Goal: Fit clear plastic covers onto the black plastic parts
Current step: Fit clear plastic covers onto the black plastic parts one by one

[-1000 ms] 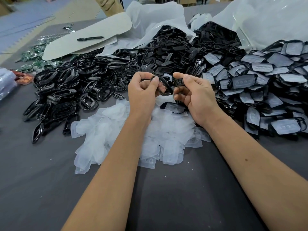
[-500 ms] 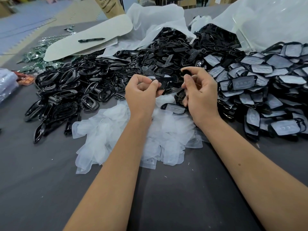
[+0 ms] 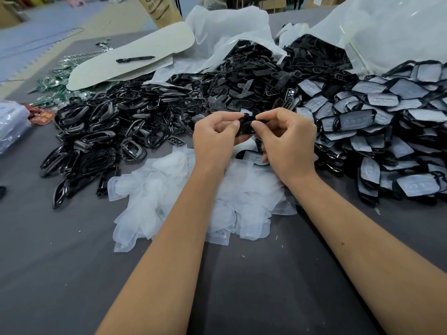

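Observation:
My left hand and my right hand meet above the table's middle and both pinch one small black plastic part between fingertips and thumbs. Below my hands lies a loose heap of clear plastic covers. A black part with a cover on it lies just under my right hand. To the right spreads a pile of covered black parts. Bare black frames are heaped on the left.
Open white plastic bags spill more black parts at the back. A pen lies on a pale board back left, beside green pieces. A clear bag sits at the left edge of the grey table.
My right hand has come down and closer to the left hand. Both now pinch the black part together in front of me, a little lower than before.

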`<state>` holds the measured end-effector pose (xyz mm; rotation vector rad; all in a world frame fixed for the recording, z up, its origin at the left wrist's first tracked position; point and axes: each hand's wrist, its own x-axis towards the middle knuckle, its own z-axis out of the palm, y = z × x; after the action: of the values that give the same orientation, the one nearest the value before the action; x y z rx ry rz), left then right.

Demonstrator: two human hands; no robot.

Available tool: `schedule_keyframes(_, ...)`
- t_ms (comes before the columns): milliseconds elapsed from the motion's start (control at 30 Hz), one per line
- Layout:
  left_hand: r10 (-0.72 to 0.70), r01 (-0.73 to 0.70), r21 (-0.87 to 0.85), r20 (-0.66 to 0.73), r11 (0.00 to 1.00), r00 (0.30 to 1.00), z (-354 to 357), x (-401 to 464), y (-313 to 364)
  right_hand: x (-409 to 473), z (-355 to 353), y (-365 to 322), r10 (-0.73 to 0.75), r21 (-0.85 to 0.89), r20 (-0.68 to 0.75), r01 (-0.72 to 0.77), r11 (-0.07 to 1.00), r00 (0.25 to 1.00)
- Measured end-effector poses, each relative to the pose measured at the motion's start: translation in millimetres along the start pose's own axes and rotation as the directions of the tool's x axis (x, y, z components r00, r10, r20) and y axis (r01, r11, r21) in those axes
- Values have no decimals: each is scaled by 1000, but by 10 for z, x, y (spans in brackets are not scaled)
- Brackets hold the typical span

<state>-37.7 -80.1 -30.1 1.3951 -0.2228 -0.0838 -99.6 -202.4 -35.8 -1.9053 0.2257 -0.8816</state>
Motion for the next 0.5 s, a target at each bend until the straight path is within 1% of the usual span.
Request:
schedule_keyframes(133, 7, -6, -23, 40, 1000, 999, -10, -20, 8, 4, -9, -20, -9, -53, -26, 7, 999, 1000)
schedule_keyframes(267, 41, -40, -9, 87, 999, 995, -28, -29, 17, 3, -6, -29, -12, -114, -56, 6, 993, 998)
schedule_keyframes(367, 34, -30, -51, 83, 998, 996, -48, -29, 23, 27, -36, -31, 22, -108, -87, -32, 994, 996)
schedule_keyframes(433, 22, -15, -77, 88, 997, 996, -62, -28, 30, 55, -63, -27, 68, -57, -27, -70, 996, 997)
schedule_keyframes(500, 22, -13, -77, 107, 997, 994, -73, -26, 41, 75, -73, -22, 129, 49, 57, -132, 990, 990)
